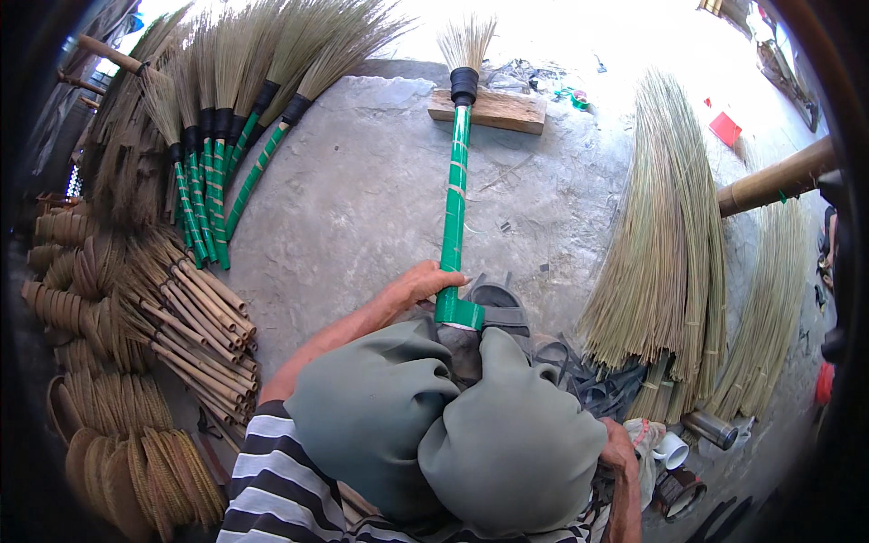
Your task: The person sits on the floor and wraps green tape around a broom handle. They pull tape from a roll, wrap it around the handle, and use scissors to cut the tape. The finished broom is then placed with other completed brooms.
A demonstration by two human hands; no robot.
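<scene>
A broom stretches away from me, its green-taped handle [454, 208] bound in black at the collar [463, 86], its straw head [467, 42] farthest off. The collar end rests over a wooden block [507, 110]. My left hand [424, 282] is closed round the near part of the handle, just beyond my knees. At the handle's near end sits a roll of green tape [463, 313]. My right hand [619, 447] is low beside my right knee, near a whitish cloth bag [644, 443]. Its fingers are hidden, so what it holds does not show.
Several green-handled brooms [217, 172] lean at the left, above bundled bamboo sticks [204, 326] and coiled braided bundles [145, 480]. Long straw bundles [661, 244] lie at the right near a bamboo pole [778, 176]. Closer are black strips [588, 380], a metal tumbler [711, 428] and a white mug [671, 450].
</scene>
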